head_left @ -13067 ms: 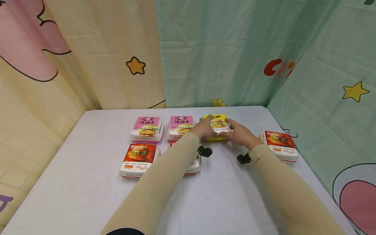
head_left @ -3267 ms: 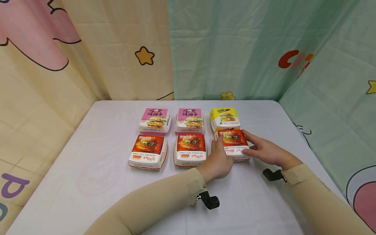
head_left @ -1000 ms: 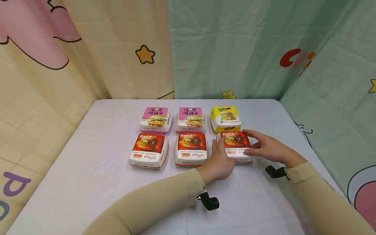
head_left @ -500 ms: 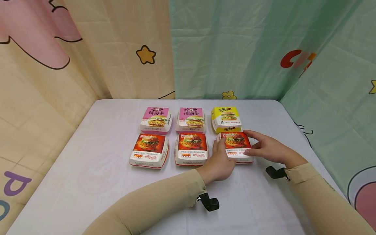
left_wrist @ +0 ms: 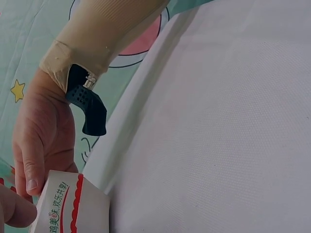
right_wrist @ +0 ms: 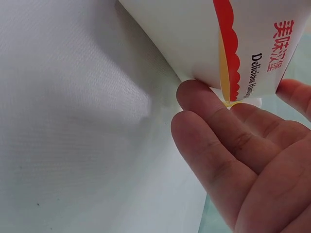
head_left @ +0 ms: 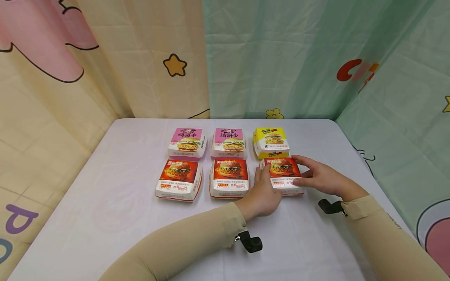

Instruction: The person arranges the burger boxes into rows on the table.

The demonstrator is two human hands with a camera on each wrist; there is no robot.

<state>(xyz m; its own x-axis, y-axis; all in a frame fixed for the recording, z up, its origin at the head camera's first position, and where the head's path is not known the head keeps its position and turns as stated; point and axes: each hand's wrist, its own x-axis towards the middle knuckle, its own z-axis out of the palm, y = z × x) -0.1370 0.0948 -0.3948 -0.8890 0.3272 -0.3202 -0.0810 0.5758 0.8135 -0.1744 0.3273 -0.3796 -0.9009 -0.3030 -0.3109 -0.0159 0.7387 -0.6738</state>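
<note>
In the head view, a red and white burger box (head_left: 284, 168) sits at the front row's right end, between both hands. My left hand (head_left: 261, 197) holds its left side, fingers running along that side and thumb at the front. At the opposite side, my right hand (head_left: 325, 177) grips with thumb near the front corner and forefinger at the back corner. The left wrist view shows the box's white end (left_wrist: 73, 206) with a fingertip (left_wrist: 18, 209) against it. In the right wrist view, fingers (right_wrist: 209, 150) lie at the box's lower edge.
Two more red burger boxes, one at left (head_left: 179, 179) and one in the middle (head_left: 229, 177), complete the front row. Behind stand two pink boxes (head_left: 186, 143) (head_left: 228, 143) and a yellow box (head_left: 271, 142). White cloth covers the table (head_left: 116, 234); patterned curtains (head_left: 267, 58) surround its back and sides.
Thirteen seconds ago, both hands were at the yellow box and this red box lay at the far right. It came beside the middle red box, then shifted slightly nearer. The last second shows no real movement.
</note>
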